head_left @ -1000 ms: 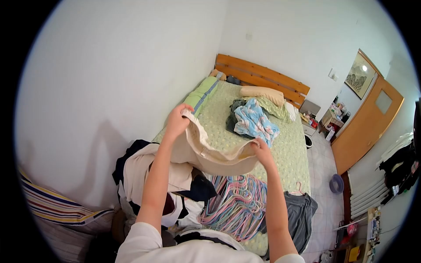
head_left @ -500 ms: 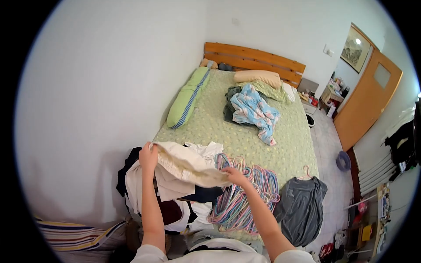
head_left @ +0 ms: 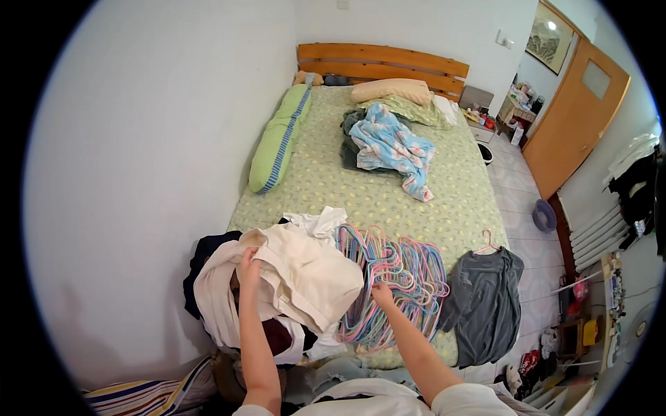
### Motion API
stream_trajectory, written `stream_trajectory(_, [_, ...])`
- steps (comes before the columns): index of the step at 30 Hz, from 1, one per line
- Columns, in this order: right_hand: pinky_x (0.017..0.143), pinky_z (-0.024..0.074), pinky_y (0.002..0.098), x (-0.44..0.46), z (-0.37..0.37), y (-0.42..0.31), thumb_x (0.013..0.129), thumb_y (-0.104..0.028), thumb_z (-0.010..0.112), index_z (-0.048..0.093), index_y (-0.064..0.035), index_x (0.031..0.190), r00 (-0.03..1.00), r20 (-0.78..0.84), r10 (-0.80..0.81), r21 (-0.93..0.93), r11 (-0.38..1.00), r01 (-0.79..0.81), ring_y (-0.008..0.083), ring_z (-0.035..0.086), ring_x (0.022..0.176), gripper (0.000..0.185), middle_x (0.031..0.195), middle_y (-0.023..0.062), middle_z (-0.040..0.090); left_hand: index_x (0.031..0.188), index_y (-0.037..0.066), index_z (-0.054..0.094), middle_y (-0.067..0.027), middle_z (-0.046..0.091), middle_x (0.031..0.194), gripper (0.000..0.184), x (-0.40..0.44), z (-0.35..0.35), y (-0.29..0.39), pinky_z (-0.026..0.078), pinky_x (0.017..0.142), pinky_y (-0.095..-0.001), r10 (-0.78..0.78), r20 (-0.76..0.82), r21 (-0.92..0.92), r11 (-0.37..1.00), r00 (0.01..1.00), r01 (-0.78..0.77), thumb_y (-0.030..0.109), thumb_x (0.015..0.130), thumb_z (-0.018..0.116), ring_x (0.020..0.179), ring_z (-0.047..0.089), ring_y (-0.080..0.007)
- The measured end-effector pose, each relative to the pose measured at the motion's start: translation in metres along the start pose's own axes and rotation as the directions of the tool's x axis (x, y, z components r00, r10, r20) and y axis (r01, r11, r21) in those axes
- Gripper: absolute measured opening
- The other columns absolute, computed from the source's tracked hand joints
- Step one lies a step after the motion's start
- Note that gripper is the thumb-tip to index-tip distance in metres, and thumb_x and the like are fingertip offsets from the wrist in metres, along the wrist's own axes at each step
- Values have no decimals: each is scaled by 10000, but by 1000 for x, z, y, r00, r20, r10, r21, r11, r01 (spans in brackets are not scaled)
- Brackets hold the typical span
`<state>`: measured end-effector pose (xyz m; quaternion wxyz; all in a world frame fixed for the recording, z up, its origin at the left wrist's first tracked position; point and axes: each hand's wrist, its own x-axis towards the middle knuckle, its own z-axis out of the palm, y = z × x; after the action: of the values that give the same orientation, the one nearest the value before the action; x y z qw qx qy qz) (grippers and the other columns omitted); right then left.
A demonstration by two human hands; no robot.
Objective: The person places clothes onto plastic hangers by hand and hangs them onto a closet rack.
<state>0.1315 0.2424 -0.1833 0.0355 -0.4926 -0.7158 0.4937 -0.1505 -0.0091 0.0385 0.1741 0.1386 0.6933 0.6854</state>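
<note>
A cream garment with a waistband (head_left: 312,270) lies spread over the clothes pile at the front left of the bed. My left hand (head_left: 251,263) is closed on its left edge. Many plastic hangers (head_left: 416,291) in pink, blue and white lie heaped just to the right of it. Over the left part of that heap, my right hand (head_left: 381,295) has its fingers curled at a hanger; the exact grip is small in view. Beyond the heap, a dark grey long-sleeved top (head_left: 489,298) lies on a pink hanger (head_left: 486,243).
Under the cream garment are navy, white and maroon clothes (head_left: 276,338). Farther up the bed (head_left: 319,180) lie a light blue patterned cloth (head_left: 392,145), a long green bolster (head_left: 277,145) and a peach pillow (head_left: 390,90). A purple basin (head_left: 544,215) stands on the floor at right.
My right hand has let go of the cream garment and moved onto the hangers. The garment, stretched between both hands before, now lies down on the pile. The view has tilted downward.
</note>
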Motion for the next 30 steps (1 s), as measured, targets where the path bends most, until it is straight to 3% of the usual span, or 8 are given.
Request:
stream_trajectory(4, [736,501,454,-21,5,-17,799,-254,617,493,43,1079,985,103,-140,-397,902,170,400,610,904,427,927,242,633,981,7,544,-49,578,935,183,-5,12,-9,407,830,-258,76,48,66,995,996,-79,48,803,530,895,528,-139])
stream_trajectory(7, [732,504,478,-24,10,-21,805,-247,608,439,43,1069,983,174,-66,-546,824,152,410,614,892,427,922,253,630,1003,20,537,-50,581,952,181,-17,26,6,408,825,-254,88,75,127,987,993,-97,36,822,541,903,534,-134])
stream_trajectory(15, [612,496,498,-33,-7,-24,842,-104,536,401,65,1136,965,-131,-228,-284,941,184,415,623,696,365,795,283,619,993,37,558,-34,581,920,299,-34,34,42,428,729,-260,-3,329,230,970,944,-77,56,733,703,833,530,-121])
stream_trajectory(16, [535,484,449,-38,-20,-34,882,-69,516,438,57,1155,962,-103,-254,-252,942,221,321,606,579,311,762,226,625,975,40,562,-30,579,914,304,-29,34,39,426,726,-259,12,334,255,962,943,-103,69,717,722,827,524,-117])
stream_trajectory(19, [653,497,457,-88,-85,-87,858,-73,528,536,10,1063,962,78,-263,162,955,248,405,623,749,221,831,249,634,927,49,573,-19,573,902,312,-15,42,38,419,723,-260,74,308,300,939,949,-170,104,685,762,816,504,-108])
stream_trajectory(23, [549,441,384,-128,-148,-86,879,-50,552,630,-36,1103,775,3,-632,-126,769,627,228,564,520,238,664,120,620,858,40,585,-57,604,835,290,-10,62,67,436,704,-284,159,190,444,866,969,-229,240,725,747,776,550,-154])
stream_trajectory(25, [555,448,368,-185,-194,-125,849,-40,575,601,-65,1194,864,6,-503,-368,803,470,244,588,553,347,709,143,642,835,27,593,-96,621,796,336,-22,81,99,449,686,-307,149,95,560,810,984,-177,324,750,724,745,585,-206])
stream_trajectory(30, [508,377,283,-242,-235,-125,834,-4,571,627,-59,1177,749,-404,-525,-210,850,483,119,481,522,352,606,71,532,829,11,608,-145,633,776,425,-19,104,114,459,671,-359,233,23,563,801,972,-205,428,775,670,745,603,-305])
